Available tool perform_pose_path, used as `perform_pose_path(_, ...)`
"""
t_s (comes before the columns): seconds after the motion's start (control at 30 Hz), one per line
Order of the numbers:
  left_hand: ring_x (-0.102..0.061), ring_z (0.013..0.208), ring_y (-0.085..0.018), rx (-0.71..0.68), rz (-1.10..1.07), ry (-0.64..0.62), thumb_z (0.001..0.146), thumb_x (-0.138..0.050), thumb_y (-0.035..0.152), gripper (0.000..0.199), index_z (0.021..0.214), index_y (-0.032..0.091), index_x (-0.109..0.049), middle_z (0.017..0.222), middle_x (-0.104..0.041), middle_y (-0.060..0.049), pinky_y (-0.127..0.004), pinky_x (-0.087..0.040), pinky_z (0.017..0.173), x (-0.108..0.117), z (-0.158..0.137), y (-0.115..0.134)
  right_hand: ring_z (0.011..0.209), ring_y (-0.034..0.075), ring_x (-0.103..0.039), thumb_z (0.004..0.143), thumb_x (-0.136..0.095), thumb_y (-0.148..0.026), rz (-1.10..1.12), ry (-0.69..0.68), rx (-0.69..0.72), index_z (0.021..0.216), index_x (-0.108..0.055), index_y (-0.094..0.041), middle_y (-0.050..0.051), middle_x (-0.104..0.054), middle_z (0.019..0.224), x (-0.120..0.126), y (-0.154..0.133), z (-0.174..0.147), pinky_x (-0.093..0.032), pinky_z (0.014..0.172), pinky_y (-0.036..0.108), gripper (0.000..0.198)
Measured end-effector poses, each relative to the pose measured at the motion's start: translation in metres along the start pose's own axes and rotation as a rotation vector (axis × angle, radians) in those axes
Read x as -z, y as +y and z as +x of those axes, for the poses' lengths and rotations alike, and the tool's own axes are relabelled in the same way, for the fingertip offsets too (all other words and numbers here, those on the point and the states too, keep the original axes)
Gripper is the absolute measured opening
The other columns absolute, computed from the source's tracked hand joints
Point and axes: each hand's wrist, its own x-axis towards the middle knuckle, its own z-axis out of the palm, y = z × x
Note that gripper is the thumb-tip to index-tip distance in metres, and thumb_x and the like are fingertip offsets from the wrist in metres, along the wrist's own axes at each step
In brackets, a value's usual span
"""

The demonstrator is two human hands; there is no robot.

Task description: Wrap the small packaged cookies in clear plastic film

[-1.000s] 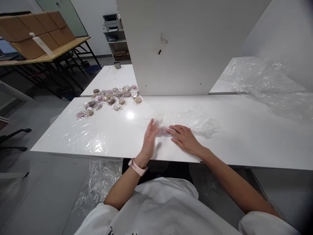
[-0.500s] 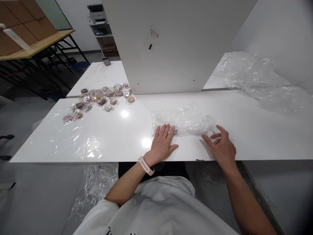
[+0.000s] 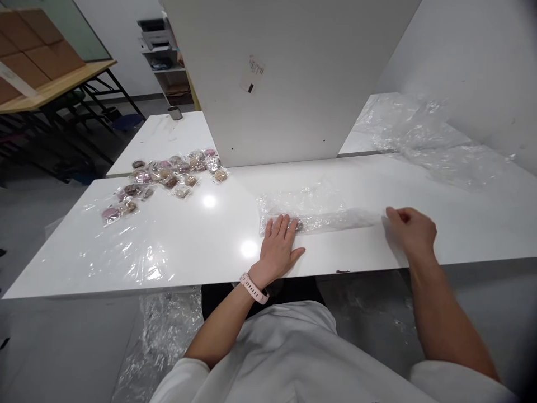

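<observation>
My left hand [image 3: 278, 244] lies flat, fingers stretched out, pressing on a piece of clear plastic wrap [image 3: 321, 201] spread on the white table. Under its fingertips a small brownish item [image 3: 298, 225] shows through the film; most of it is covered by the hand. To the right, my right hand [image 3: 413, 229] is closed in a pinch on the end of the wrap, which is drawn out into a narrow, taut strip between the two hands.
Several individually wrapped, cookie-like pieces [image 3: 170, 174] lie at the left on the white table [image 3: 201, 252]. More clear film [image 3: 436, 145] is heaped at the back right. A white upright panel [image 3: 285, 84] stands behind the table, and a grey cup [image 3: 175, 113] sits at the back left.
My right hand has closed on the wrap's end and moved right, stretching it into a strip. My left hand stays flat on the wrap. The view has shifted slightly.
</observation>
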Motion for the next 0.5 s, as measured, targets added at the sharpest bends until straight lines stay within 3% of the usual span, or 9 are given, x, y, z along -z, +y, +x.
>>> perform_pose_path(0.07, -0.030, 0.153, -0.036, 0.011, -0.001, 0.005, 0.098, -0.051, 0.049, 0.071, 0.156, 0.015, -0.030, 0.162, -0.037, -0.019, -0.058, -0.022, 0.124, 0.000, 0.001, 0.001, 0.075, 0.028, -0.055, 0.093, -0.054, -0.049, -0.185, 0.073, 0.086, 0.074, -0.066, -0.022, 0.013, -0.062, 0.074, -0.009, -0.008, -0.031, -0.045, 0.069, 0.048, 0.035)
perform_pose_path(0.13, -0.032, 0.152, -0.036, 0.024, 0.000, 0.005, 0.097, -0.052, 0.048, 0.069, 0.155, 0.016, -0.033, 0.162, -0.038, -0.018, -0.058, -0.023, 0.124, 0.002, 0.002, 0.002, 0.091, 0.033, -0.059, 0.096, -0.052, -0.043, -0.311, 0.063, 0.268, 0.097, -0.074, -0.021, 0.017, -0.070, 0.102, -0.027, -0.026, -0.055, -0.047, 0.080, 0.053, 0.031)
perform_pose_path(0.23, -0.037, 0.149, -0.037, 0.020, -0.004, -0.001, 0.096, -0.054, 0.048, 0.067, 0.153, 0.017, -0.038, 0.161, -0.040, -0.016, -0.057, -0.026, 0.122, 0.008, 0.004, 0.003, 0.111, 0.035, -0.059, 0.100, -0.046, -0.039, -0.267, -0.033, 0.471, 0.125, -0.068, -0.022, 0.014, -0.068, 0.123, -0.061, -0.064, -0.064, -0.047, 0.093, 0.056, 0.037)
perform_pose_path(0.33, -0.042, 0.145, -0.037, -0.004, -0.016, 0.002, 0.096, -0.056, 0.048, 0.064, 0.148, 0.012, -0.045, 0.155, -0.048, -0.018, -0.056, -0.030, 0.120, 0.012, 0.006, 0.002, 0.120, 0.031, -0.058, 0.104, -0.039, -0.037, -0.075, -0.201, 0.626, 0.137, -0.060, -0.024, 0.011, -0.067, 0.126, -0.088, -0.103, -0.054, -0.046, 0.103, 0.054, 0.042)
perform_pose_path(0.5, -0.063, 0.118, -0.033, 0.014, -0.126, -0.024, 0.096, -0.056, 0.026, 0.031, 0.122, 0.014, -0.065, 0.118, -0.072, -0.015, -0.056, -0.042, 0.108, 0.012, 0.006, -0.007, 0.137, 0.025, -0.050, 0.107, -0.032, -0.037, 0.089, -0.572, 0.841, 0.147, -0.053, -0.028, 0.009, -0.059, 0.145, -0.108, -0.139, -0.042, -0.038, 0.113, 0.051, 0.046)
